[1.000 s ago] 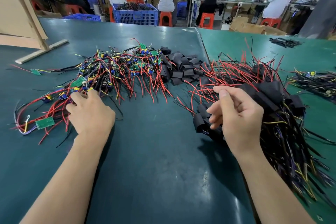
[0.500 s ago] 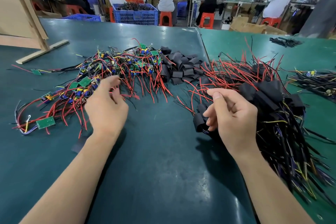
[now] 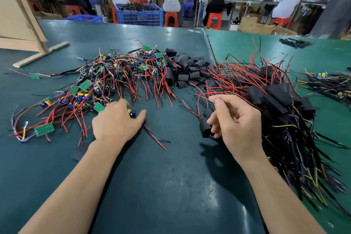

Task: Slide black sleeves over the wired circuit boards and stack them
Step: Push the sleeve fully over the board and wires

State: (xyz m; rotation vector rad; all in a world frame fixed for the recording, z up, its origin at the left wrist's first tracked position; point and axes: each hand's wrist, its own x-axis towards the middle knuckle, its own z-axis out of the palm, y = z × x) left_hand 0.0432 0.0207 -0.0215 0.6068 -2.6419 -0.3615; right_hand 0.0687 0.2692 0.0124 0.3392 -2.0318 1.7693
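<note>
L hand (image 3: 115, 121) holds one wired circuit board (image 3: 132, 113) at the near edge of the tangle, fingers curled round it w/ blue parts showing between thumb and forefinger; its red and black leads (image 3: 154, 138) trail toward the camera on the green table (image 3: 171, 186). R hand (image 3: 235, 123) grips a black sleeve (image 3: 204, 128) in curled fingers, thumb up over the forefinger, just in front of the stack of sleeved boards (image 3: 275, 100), whose wires fan out to the right and toward the near edge. Behind the L hand lies the pile of bare boards (image 3: 114, 78), green PCBs w/ red, black, yellow wires. Loose sleeves (image 3: 188, 72) heap between that pile and the stack. Far right, another wire bundle (image 3: 326, 83). Beyond the table: blue crate (image 3: 139, 15), workers seated on orange stools (image 3: 171, 19).
</note>
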